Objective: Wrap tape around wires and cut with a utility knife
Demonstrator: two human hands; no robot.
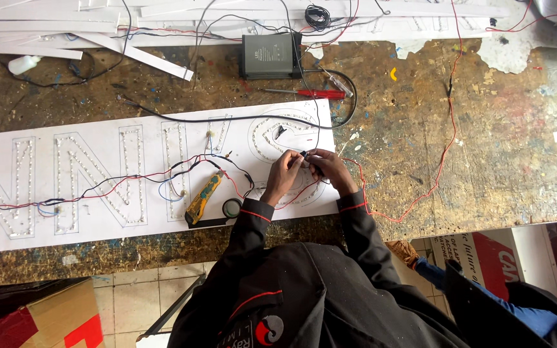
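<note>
1. Two hands met over the right end of the white panel [130,219], fingertips pinched together on the wire ends [305,156]: left hand [283,175] and right hand [329,169] both closed on them, close enough to work one small joint.
2. Lay flat on the bench [485,161], letter outlines dotted with small lights facing up, so red and black leads could cross from letter to letter.
3. Kept within reach just left of the hands: yellow knife [204,197] and black tape roll [231,207], both on the panel.
4. Sat at the far edge, cabled toward the panel: dark grey box [269,55], red screwdriver [311,93] beside it.
5. Showed below the bench: brown carton [59,319] with red patches at left, white-and-red printed sheet [494,254] at right.
</note>
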